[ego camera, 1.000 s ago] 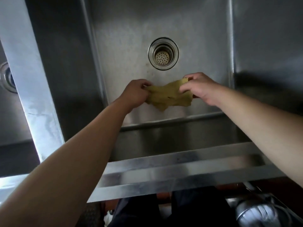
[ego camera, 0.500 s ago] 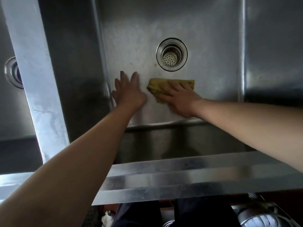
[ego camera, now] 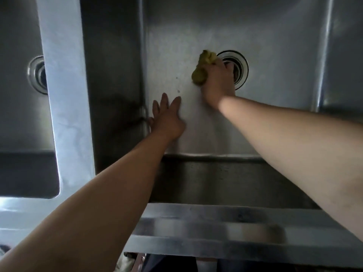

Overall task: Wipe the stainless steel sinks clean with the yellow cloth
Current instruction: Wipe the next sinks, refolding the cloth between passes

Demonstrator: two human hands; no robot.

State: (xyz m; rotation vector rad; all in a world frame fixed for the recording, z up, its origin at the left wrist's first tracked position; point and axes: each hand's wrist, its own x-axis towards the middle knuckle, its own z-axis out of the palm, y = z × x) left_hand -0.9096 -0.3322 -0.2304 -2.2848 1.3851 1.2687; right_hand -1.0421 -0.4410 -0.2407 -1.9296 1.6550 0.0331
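Observation:
The yellow cloth (ego camera: 203,68) is bunched up on the floor of the middle stainless steel sink (ego camera: 275,114), just left of its round drain (ego camera: 238,69). My right hand (ego camera: 218,83) grips the cloth and partly covers the drain. My left hand (ego camera: 167,116) lies flat with straight fingers on the sink floor near the left wall, holding nothing.
A broad steel divider (ego camera: 64,107) separates this basin from a second sink (ego camera: 17,118) on the left, whose drain (ego camera: 38,74) shows partly. The front rim (ego camera: 216,230) runs across the bottom. A few dark specks (ego camera: 178,91) dot the sink floor.
My right hand has bunched the flat cloth into a wad and pushed it up to the drain's left edge. My left hand stays flat on the sink floor.

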